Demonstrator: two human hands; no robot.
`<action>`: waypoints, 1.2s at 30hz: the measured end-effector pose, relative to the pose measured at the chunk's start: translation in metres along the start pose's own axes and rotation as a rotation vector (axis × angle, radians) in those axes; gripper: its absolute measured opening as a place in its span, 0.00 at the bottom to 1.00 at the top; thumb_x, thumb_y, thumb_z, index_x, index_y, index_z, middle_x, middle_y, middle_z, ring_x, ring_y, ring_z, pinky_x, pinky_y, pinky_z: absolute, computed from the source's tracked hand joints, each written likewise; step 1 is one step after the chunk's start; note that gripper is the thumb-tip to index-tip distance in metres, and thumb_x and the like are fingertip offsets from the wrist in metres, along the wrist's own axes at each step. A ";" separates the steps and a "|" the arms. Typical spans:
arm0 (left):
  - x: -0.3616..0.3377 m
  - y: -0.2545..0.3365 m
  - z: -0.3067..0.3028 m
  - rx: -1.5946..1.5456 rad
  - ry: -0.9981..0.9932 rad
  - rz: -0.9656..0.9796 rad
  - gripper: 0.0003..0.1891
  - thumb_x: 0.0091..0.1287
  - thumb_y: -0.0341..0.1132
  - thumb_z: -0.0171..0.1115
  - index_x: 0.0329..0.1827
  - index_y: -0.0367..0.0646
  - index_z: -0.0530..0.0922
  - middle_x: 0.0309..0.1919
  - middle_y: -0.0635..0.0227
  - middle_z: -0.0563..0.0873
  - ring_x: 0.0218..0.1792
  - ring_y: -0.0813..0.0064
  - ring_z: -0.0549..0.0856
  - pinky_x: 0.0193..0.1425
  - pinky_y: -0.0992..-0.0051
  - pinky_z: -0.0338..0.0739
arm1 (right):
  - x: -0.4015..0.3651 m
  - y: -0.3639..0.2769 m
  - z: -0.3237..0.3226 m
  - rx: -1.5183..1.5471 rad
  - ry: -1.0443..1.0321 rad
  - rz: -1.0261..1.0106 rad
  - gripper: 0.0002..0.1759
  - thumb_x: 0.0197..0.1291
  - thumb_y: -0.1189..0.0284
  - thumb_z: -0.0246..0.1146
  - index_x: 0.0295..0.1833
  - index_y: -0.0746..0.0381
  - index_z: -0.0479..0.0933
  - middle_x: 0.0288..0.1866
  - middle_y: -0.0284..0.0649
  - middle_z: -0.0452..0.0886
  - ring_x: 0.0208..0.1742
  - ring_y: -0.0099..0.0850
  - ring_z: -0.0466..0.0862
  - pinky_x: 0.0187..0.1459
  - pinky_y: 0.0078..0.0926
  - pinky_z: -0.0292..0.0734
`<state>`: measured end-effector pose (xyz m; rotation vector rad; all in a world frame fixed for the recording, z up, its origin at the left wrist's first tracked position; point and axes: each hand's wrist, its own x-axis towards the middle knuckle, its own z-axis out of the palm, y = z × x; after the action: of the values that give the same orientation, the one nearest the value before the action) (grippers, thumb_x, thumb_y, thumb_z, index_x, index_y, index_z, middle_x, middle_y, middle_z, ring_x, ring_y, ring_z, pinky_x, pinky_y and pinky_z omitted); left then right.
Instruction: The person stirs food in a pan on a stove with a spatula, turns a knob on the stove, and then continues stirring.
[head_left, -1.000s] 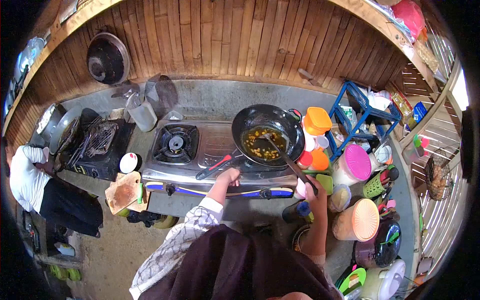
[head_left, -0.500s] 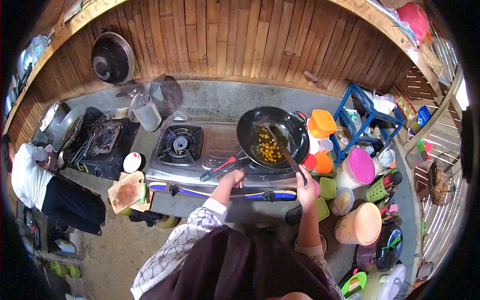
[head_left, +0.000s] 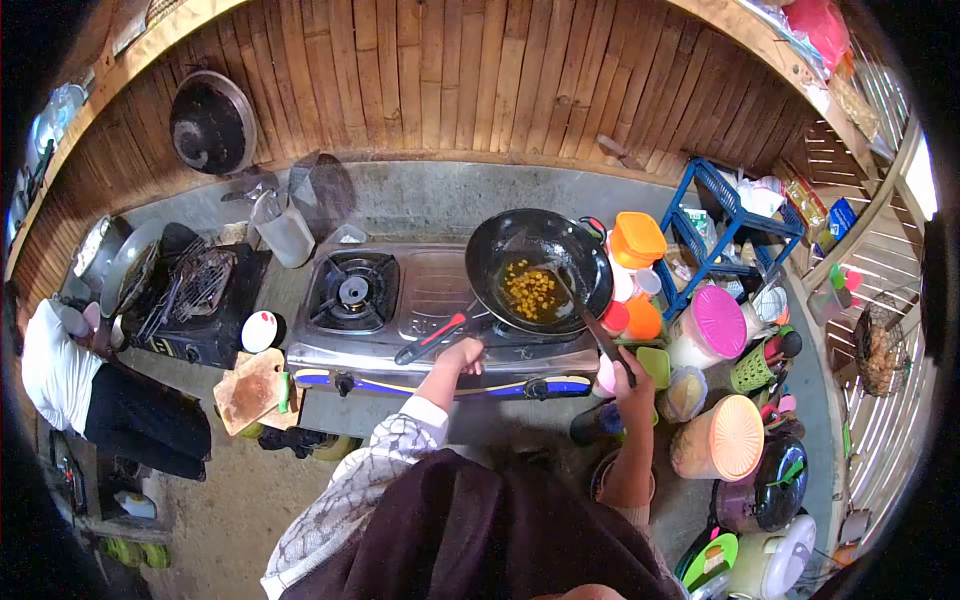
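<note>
A black wok (head_left: 490, 260) stands on the right burner, with chopped yellow-orange pieces (head_left: 532, 292) lying in liquid at its bottom. My right hand (head_left: 634, 385) is closed around the dark handle of a spatula (head_left: 590, 318), whose blade end dips into the right side of the wok. Near the stove's front edge, my left hand (head_left: 463, 355) is closed, with its fingers curled. It lies just below the wok's red-and-black handle (head_left: 432, 338), apart from it as far as I can see. What its fingers hold, if anything, is hidden.
The stove's left burner (head_left: 352, 290) has no pan on it. Jars and tubs, including a pink-lidded container (head_left: 712, 325), crowd the right side beside a blue rack (head_left: 735, 215). At left are a cutting board (head_left: 252, 392), a second stove (head_left: 190, 300) and another person (head_left: 70, 365).
My right hand has moved right and slightly toward me with the spatula, whose blade has shifted to the wok's right side. The yellow-orange pieces have spread and shifted. My left hand stays closed beside the handle.
</note>
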<state>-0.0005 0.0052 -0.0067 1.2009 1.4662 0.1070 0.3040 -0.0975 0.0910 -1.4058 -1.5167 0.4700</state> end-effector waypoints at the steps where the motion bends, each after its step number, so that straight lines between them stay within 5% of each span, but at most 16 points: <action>1: 0.000 0.000 0.000 -0.002 0.004 -0.010 0.24 0.60 0.44 0.35 0.17 0.40 0.76 0.14 0.66 0.79 0.12 0.77 0.73 0.17 0.77 0.66 | -0.002 -0.008 -0.007 -0.002 -0.002 0.002 0.15 0.52 0.73 0.56 0.46 0.67 0.72 0.43 0.48 0.75 0.43 0.34 0.75 0.47 0.25 0.67; 4: -0.002 0.000 0.000 -0.001 0.009 0.003 0.23 0.58 0.43 0.36 0.16 0.41 0.76 0.16 0.65 0.80 0.12 0.78 0.73 0.16 0.76 0.66 | -0.011 -0.026 -0.025 0.145 -0.058 0.158 0.15 0.52 0.73 0.56 0.45 0.68 0.72 0.45 0.47 0.75 0.47 0.31 0.74 0.50 0.24 0.66; 7: -0.003 -0.001 0.001 0.014 0.020 0.040 0.22 0.57 0.42 0.36 0.16 0.40 0.76 0.17 0.64 0.81 0.12 0.77 0.73 0.16 0.75 0.66 | -0.015 -0.038 -0.036 -0.041 0.040 0.106 0.13 0.55 0.72 0.56 0.46 0.64 0.75 0.17 0.25 0.66 0.18 0.14 0.62 0.19 0.12 0.56; 8: -0.003 -0.001 0.001 0.023 0.020 0.044 0.23 0.57 0.43 0.35 0.17 0.39 0.76 0.17 0.63 0.81 0.13 0.76 0.73 0.17 0.74 0.67 | -0.017 -0.045 -0.040 -0.067 0.057 0.097 0.13 0.56 0.70 0.56 0.44 0.65 0.76 0.16 0.25 0.65 0.16 0.14 0.61 0.18 0.12 0.55; 9: -0.004 -0.001 0.000 0.033 0.019 0.048 0.24 0.57 0.43 0.33 0.17 0.38 0.77 0.17 0.63 0.81 0.13 0.75 0.73 0.17 0.74 0.68 | -0.019 -0.055 -0.045 -0.068 0.056 0.097 0.13 0.56 0.70 0.56 0.44 0.65 0.76 0.16 0.25 0.65 0.16 0.14 0.61 0.18 0.12 0.55; 11: 0.001 -0.003 0.001 0.024 0.027 0.041 0.25 0.58 0.43 0.33 0.17 0.38 0.77 0.17 0.62 0.81 0.13 0.74 0.74 0.18 0.74 0.68 | -0.024 -0.074 -0.056 -0.076 0.024 0.297 0.14 0.55 0.71 0.55 0.43 0.70 0.74 0.35 0.45 0.79 0.37 0.28 0.77 0.42 0.24 0.70; 13: 0.002 -0.003 0.002 0.014 0.031 0.035 0.26 0.58 0.43 0.32 0.17 0.37 0.77 0.18 0.61 0.81 0.13 0.73 0.74 0.18 0.73 0.68 | -0.028 -0.081 -0.067 -0.119 0.016 0.316 0.15 0.56 0.69 0.54 0.43 0.70 0.74 0.34 0.46 0.79 0.37 0.29 0.77 0.42 0.25 0.70; 23: 0.007 -0.005 0.003 0.019 0.065 0.034 0.28 0.60 0.47 0.30 0.19 0.37 0.77 0.16 0.62 0.80 0.13 0.74 0.73 0.18 0.73 0.66 | -0.033 -0.122 -0.098 -0.225 0.065 0.281 0.13 0.56 0.71 0.55 0.41 0.69 0.75 0.30 0.46 0.79 0.32 0.24 0.76 0.37 0.23 0.70; 29: 0.002 -0.002 0.001 0.020 0.065 0.050 0.22 0.57 0.40 0.36 0.16 0.40 0.77 0.15 0.65 0.80 0.15 0.77 0.74 0.22 0.74 0.69 | -0.032 -0.100 -0.090 -0.179 0.068 0.144 0.13 0.55 0.72 0.56 0.42 0.70 0.74 0.34 0.44 0.80 0.34 0.28 0.77 0.40 0.24 0.70; 33: 0.007 -0.003 0.001 0.001 0.055 -0.009 0.22 0.57 0.39 0.36 0.17 0.38 0.77 0.15 0.63 0.80 0.14 0.76 0.74 0.21 0.73 0.69 | -0.021 -0.083 -0.072 -0.058 -0.011 0.224 0.12 0.57 0.71 0.55 0.40 0.70 0.75 0.24 0.33 0.75 0.26 0.22 0.73 0.29 0.19 0.68; 34: 0.007 -0.003 0.001 0.012 0.052 0.000 0.22 0.57 0.39 0.35 0.16 0.38 0.77 0.15 0.63 0.80 0.14 0.76 0.74 0.21 0.73 0.69 | -0.018 -0.080 -0.063 0.043 -0.011 0.219 0.13 0.57 0.69 0.55 0.39 0.68 0.76 0.15 0.28 0.66 0.15 0.14 0.63 0.16 0.13 0.55; 36: 0.005 -0.002 0.001 0.002 0.044 -0.004 0.23 0.57 0.39 0.35 0.16 0.38 0.77 0.15 0.63 0.80 0.13 0.76 0.74 0.20 0.74 0.68 | -0.015 -0.068 -0.047 0.132 -0.005 0.273 0.13 0.58 0.69 0.54 0.40 0.68 0.75 0.15 0.28 0.65 0.15 0.14 0.63 0.15 0.13 0.55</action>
<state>0.0007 0.0076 -0.0118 1.2039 1.5071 0.1303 0.3045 -0.1436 0.1609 -1.5135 -1.2769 0.7279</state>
